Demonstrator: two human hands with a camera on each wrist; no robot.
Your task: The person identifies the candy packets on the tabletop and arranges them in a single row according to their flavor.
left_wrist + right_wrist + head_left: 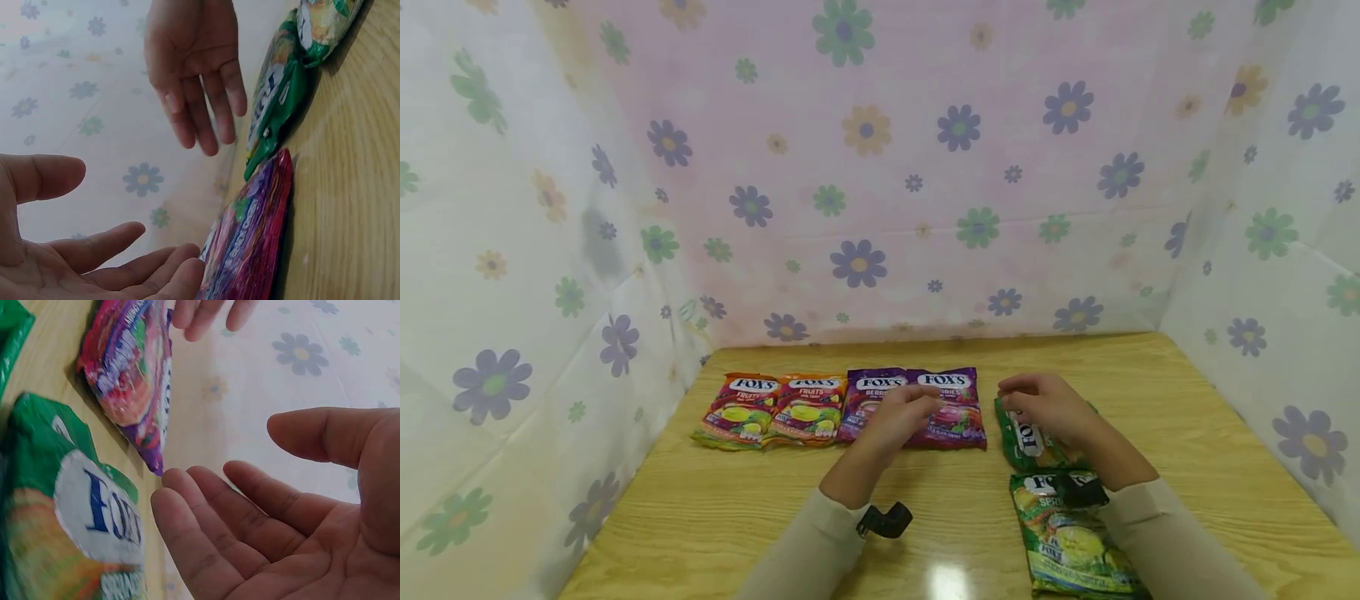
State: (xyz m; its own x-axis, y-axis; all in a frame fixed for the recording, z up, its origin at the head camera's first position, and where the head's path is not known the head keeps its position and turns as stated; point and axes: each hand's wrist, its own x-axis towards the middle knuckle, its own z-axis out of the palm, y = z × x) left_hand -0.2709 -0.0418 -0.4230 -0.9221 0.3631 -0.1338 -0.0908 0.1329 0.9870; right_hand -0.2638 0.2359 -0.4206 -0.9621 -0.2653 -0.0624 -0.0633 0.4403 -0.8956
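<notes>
Two purple candy bags marked Fox's Berries stand side by side in the head view, the left purple bag (857, 417) and the right purple bag (958, 417). My left hand (898, 419) hovers before them, fingers loosely spread and holding nothing, as the left wrist view shows. My right hand (1051, 406) is above a green candy bag (1026, 442), partly hiding it; its fingers are relaxed with nothing between them. Nearer to me lies a second green bag (1067, 542), partly covered by the right wrist's camera and sleeve.
Two red-orange Fox's Fruits bags, the left one (741, 412) and the right one (807, 410), lie left of the purple ones. All rest on a wooden table (700, 517). Flowered cloth (895, 192) encloses the back and both sides.
</notes>
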